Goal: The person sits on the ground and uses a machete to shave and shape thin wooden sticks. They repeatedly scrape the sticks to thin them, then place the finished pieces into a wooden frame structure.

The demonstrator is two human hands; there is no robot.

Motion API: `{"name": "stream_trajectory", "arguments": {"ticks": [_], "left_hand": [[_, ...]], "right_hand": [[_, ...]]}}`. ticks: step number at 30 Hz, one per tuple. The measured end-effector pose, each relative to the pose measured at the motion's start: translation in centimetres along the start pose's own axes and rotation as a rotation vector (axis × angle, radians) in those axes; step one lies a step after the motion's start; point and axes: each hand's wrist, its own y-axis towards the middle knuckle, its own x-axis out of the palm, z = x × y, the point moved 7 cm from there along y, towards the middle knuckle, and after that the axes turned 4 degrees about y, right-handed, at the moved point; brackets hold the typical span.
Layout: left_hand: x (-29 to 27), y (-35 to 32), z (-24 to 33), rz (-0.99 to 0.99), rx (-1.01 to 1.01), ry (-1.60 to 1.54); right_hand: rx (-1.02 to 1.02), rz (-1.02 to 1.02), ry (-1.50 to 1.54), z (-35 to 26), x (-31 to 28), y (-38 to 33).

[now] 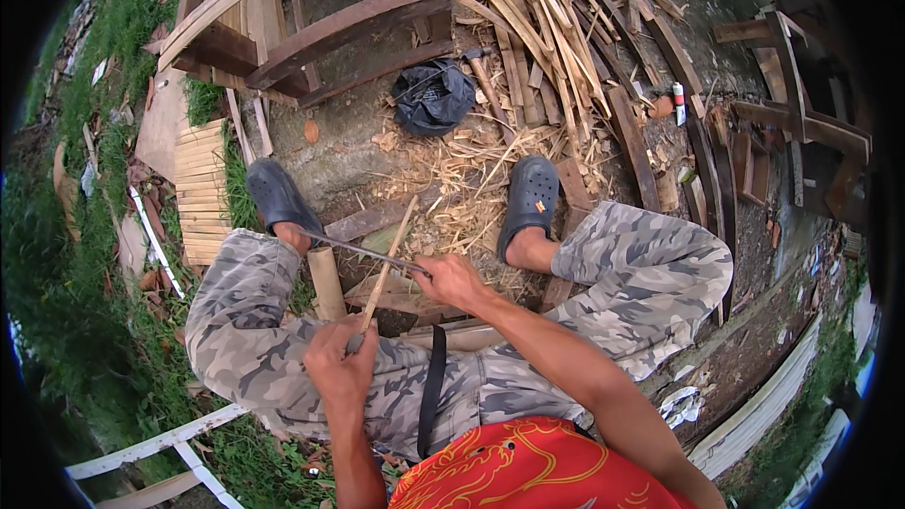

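Observation:
My left hand [341,358] is closed round the lower end of a thin bamboo strip [403,224], which slants up and away from my lap. In my right hand [451,281] is a long, narrow, dark knife [353,247]; its handle is hidden in my fingers. The blade points left and crosses the strip between my knees. Curled pale shavings [462,193] cover the ground between my dark clogs. A short bamboo piece [326,285] stands by my left knee.
A black plastic bag [434,97] and a hammer [487,85] lie ahead. Long split strips [556,28] are heaped beyond, at the right. Wooden frames [353,33] stand at the far left, near a slatted bamboo panel [202,190]. A small white tube [679,104] stands at right.

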Motion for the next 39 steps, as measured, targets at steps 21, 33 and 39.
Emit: {"name": "stream_trajectory", "arguments": {"ticks": [21,33,39], "left_hand": [[0.2,0.3,-1.5,0.054,-0.091,-0.065],[0.3,0.2,-2.1,0.048,-0.154,-0.092],[0.5,-0.3,-2.5,0.066,-0.188,-0.096]], "right_hand": [[-0.107,0.0,0.051,2.4,1.8,1.0],[0.219,-0.131,-0.098,5.0,1.1,1.8],[0.135,-0.187,-0.134,6.7,0.9,1.5]]}}
